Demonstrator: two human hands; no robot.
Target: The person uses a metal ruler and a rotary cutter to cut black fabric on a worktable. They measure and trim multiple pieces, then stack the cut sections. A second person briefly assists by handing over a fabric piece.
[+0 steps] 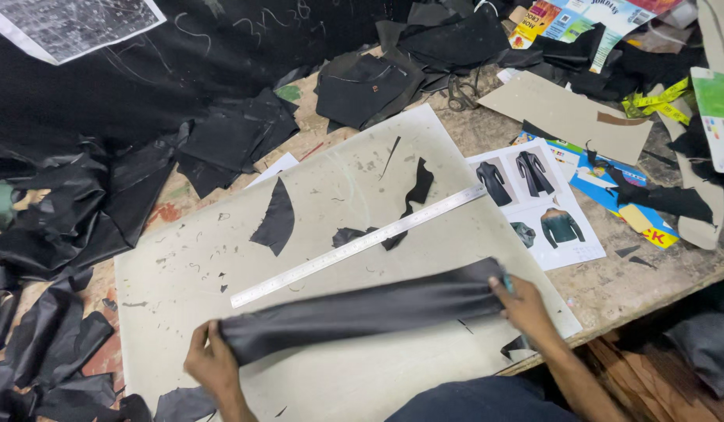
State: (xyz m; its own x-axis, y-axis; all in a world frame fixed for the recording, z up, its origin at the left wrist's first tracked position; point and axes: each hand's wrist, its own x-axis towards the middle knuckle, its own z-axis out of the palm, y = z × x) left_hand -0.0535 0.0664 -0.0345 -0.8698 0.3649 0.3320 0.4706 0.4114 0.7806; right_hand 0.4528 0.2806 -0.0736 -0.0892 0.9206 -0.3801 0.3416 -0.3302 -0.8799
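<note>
Hands hold one long strip of black, slightly shiny leather-like material (362, 312) by its two ends, and it lies stretched over the near part of a large pale grey cutting board (182, 273). The left hand (209, 363) pinches the near-left end, with the fingers closed on the edge of the strip, and the right hand (522, 305) closes on the far-right end; it seems that the pull from both sides keeps the material flat and straight on the board. Just behind the strip a long metal ruler (358, 244) lies diagonally, almost parallel to it, probably kept near for marking or measuring. Some small black offcuts (277, 219) rest on the board beyond the ruler, and one of them lies partly under it. To the right of the board there is a white printed sheet with pictures of jackets (538, 203), placed where the person can look at it during work. A pair of scissors (460, 92) lies far on the table among heaps of black fabric scraps (237, 137), and a yellow measuring tape (655, 103) is at the far right.
</note>
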